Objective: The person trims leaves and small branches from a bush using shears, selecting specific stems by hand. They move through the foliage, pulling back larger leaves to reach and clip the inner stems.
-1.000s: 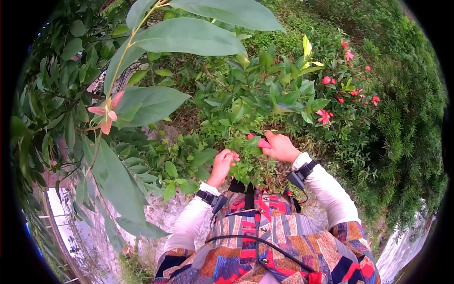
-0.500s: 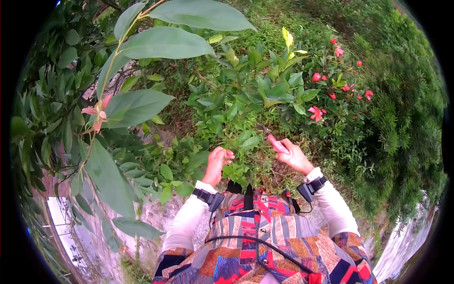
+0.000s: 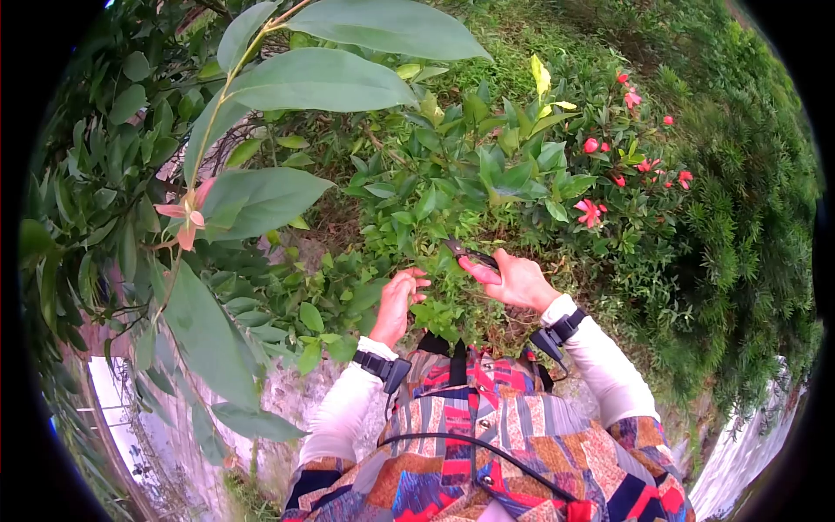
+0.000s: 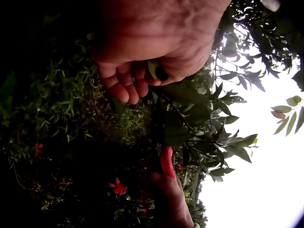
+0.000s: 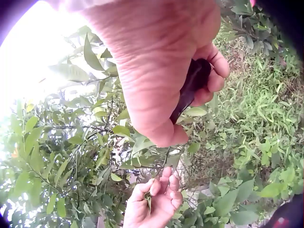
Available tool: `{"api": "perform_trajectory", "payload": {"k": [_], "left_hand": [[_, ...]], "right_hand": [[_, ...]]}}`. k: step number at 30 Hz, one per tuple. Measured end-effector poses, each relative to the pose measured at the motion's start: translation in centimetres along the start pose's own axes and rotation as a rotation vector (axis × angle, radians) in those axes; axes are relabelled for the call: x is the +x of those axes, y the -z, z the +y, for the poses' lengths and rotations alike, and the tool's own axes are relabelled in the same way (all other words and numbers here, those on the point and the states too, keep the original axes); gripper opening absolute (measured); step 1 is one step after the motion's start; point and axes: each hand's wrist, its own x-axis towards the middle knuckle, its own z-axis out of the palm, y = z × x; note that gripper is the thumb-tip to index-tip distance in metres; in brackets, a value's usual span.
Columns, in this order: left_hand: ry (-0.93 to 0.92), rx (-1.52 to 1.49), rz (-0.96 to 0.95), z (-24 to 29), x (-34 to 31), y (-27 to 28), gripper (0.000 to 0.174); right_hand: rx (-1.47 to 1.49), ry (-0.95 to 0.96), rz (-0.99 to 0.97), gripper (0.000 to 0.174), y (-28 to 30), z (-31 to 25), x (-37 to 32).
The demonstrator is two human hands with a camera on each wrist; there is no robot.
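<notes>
My right hand (image 3: 524,283) grips a pair of pruning shears with red-pink and black handles (image 3: 481,272). Their dark blades (image 3: 455,248) point up and left into the green stems of a shrub (image 3: 426,209). Just left of them, my left hand (image 3: 396,304) has its fingers bent toward the thumb. A small green leafy sprig (image 5: 149,199) shows pinched between that thumb and forefinger in the right wrist view. From the left wrist, the shears' red handle (image 4: 166,162) appears below the left hand, among dark leaves.
A branch with large leaves (image 3: 322,80) and a pink shoot (image 3: 186,214) hangs close on the left. Red flowers (image 3: 590,213) grow on a bush to the right, before a dense green hedge (image 3: 739,209). Pale paving (image 3: 296,391) lies beside the body.
The right hand with the shears first drew away to the right, then came back left toward the stems. The left hand has shifted slightly left, still pinched.
</notes>
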Motion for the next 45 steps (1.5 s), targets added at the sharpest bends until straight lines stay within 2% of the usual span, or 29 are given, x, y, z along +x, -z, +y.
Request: {"api": "perform_trajectory", "payload": {"k": [5, 8, 9, 16, 20, 23, 25, 28, 29, 30, 32, 36, 38, 40, 42, 45], "left_hand": [[-0.075, 0.081, -0.082, 1.5, 0.0, 0.4, 0.024], [-0.084, 0.124, -0.133, 2.9, 0.1, 0.5, 0.015], [-0.119, 0.156, -0.160, 3.1, 0.3, 0.8, 0.024], [-0.132, 0.239, -0.240, 4.7, 1.3, 1.7, 0.024], [-0.149, 0.242, -0.216, 4.6, 1.2, 0.9, 0.025], [-0.109, 0.243, -0.156, 4.3, 0.3, -0.4, 0.020], [-0.140, 0.168, -0.111, 2.6, 0.6, -1.0, 0.017], [-0.142, 0.147, -0.029, 0.9, 0.9, -1.9, 0.017], [-0.178, 0.154, -0.043, 0.8, 0.7, -2.5, 0.017], [-0.177, 0.152, -0.031, 0.5, 0.4, -2.9, 0.017], [-0.119, 0.108, 0.067, 0.1, 0.0, -3.6, 0.016], [-0.075, 0.150, 0.120, -1.1, -0.7, -4.2, 0.016], [-0.069, 0.134, 0.134, -1.5, -0.5, -4.2, 0.017], [-0.055, 0.116, 0.162, -1.5, -0.5, -4.6, 0.017], [-0.074, 0.093, 0.169, -1.9, -0.3, -5.1, 0.017], [-0.010, 0.181, 0.134, -2.0, 0.4, -4.8, 0.015]], "right_hand": [[-0.191, 0.135, 0.051, 0.052, 0.5, -1.3, 2.6], [-0.214, 0.172, 0.021, 0.052, 1.4, -2.3, 3.5], [-0.205, 0.183, 0.025, 0.052, 1.7, -2.5, 3.8], [-0.217, 0.229, 0.018, 0.051, 1.5, -1.3, 5.1], [-0.168, 0.240, -0.002, 0.049, 1.7, -0.3, 5.4], [-0.010, 0.274, 0.017, 0.044, 1.7, 1.0, 5.4], [0.310, 0.212, -0.071, 0.040, 2.2, 1.8, 5.1], [0.445, 0.193, -0.082, 0.039, 2.7, 2.5, 4.0], [0.483, 0.144, -0.163, 0.040, 3.1, 2.9, 3.8], [0.482, 0.149, -0.173, 0.040, 3.0, 3.2, 3.4], [0.770, 0.268, -0.191, 0.042, 3.1, 3.7, 2.5], [0.567, 0.229, -0.213, 0.049, 4.8, 4.1, 1.9], [0.570, 0.207, -0.194, 0.053, 4.1, 4.8, 1.9], [0.412, 0.073, -0.179, 0.058, 3.6, 5.7, 1.5], [0.445, 0.103, -0.153, 0.060, 2.7, 7.0, 0.9], [0.240, 0.042, -0.212, 0.063, 2.8, 7.3, 0.1]]}}
